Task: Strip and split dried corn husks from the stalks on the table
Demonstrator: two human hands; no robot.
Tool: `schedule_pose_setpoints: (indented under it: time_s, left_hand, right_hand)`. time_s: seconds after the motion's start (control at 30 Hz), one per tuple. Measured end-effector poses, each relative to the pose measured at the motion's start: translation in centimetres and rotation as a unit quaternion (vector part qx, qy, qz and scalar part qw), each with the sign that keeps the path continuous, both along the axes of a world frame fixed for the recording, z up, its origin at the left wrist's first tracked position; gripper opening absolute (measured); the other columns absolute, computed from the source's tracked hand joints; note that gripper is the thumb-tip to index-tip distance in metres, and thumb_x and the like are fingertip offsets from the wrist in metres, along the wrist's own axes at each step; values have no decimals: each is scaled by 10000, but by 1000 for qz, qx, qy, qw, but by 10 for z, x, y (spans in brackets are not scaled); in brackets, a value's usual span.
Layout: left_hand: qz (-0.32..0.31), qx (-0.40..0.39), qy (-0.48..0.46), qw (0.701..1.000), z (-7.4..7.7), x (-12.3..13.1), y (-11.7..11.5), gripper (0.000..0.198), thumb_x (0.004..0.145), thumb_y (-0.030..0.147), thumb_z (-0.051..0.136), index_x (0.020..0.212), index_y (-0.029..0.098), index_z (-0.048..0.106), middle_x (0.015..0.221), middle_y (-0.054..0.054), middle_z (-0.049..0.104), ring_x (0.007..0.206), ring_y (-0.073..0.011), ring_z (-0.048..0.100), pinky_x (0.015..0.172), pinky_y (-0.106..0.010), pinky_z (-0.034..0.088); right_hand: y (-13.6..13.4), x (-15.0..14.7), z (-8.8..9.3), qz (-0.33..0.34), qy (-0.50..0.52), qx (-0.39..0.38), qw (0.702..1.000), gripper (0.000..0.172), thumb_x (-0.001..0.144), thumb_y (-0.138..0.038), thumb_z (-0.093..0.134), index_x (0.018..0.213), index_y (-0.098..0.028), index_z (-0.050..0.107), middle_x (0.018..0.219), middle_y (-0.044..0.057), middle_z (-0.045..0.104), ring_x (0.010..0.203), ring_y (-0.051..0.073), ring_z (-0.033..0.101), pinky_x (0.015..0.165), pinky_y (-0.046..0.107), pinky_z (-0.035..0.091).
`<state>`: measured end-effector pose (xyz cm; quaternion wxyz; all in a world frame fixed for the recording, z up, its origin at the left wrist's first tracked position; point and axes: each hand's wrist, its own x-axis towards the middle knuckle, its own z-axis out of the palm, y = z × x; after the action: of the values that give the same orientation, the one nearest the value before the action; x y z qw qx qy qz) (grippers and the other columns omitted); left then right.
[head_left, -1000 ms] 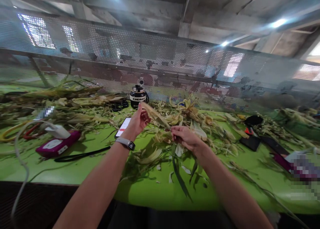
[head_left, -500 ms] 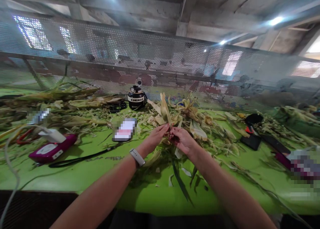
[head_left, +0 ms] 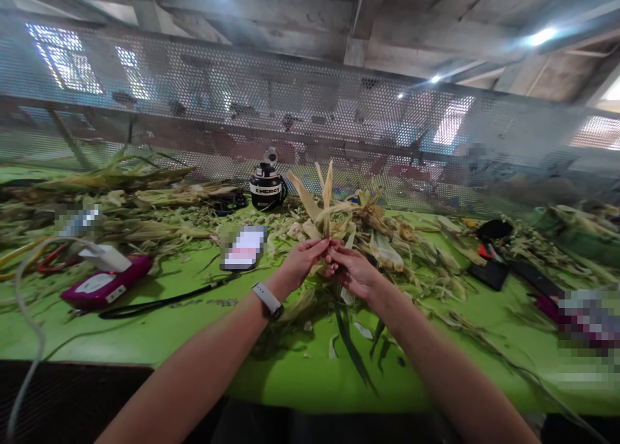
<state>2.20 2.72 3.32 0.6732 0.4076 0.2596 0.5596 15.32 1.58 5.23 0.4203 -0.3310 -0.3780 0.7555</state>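
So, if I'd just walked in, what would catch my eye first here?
Probably the pale, dry, leaf-like strips fanning upward from the fingers of the left hand and the right hand, at the centre. Behind them, slightly left, stands a round black-and-white jug marked "ENERGY". Farther left, a glossy magenta plastic box lies on the bright green tabletop.

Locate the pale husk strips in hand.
Head view, near centre: the pale husk strips fan upward, pinched by the left hand and right hand, to the right of the black ENERGY container.
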Motion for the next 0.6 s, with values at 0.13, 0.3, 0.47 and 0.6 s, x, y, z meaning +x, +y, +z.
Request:
schedule_pose_setpoints:
  time_s: [0.13,0.3,0.47,0.6]
  left_hand:
    - [101,-59,-59,991,17,-13,4,81,751,183,657,705,117,652,610,-6,649,563,-89,602,566,-196,516]
    - [144,-95,-78,982,32,-31,9,159,823,138,564,674,111,615,506,44,552,467,-45,543,582,-188,523]
    - [140,-100,-51,984,37,-36,4,131,814,148,580,700,105,627,502,44,540,437,-37,525,461,-133,462]
    - [85,-89,-44,991,41,-39,0,88,800,147,602,742,93,641,519,43,540,385,-11,465,380,-95,390]
  right_hand:
    - [1,6,8,-15,-121,63,991,192,645,-201,748,748,-159,592,609,-30,609,481,65,510,496,201,433]
    - [10,23,25,-75,-259,183,945,157,683,-276,691,732,-168,588,606,-34,598,481,63,483,509,208,404]
    - [1,23,22,87,-464,374,798,226,726,-371,640,675,-151,632,613,-1,593,564,108,493,554,237,360]
    - [-7,12,7,163,-596,423,662,230,701,-375,675,690,-148,642,653,28,599,575,129,476,537,245,306]
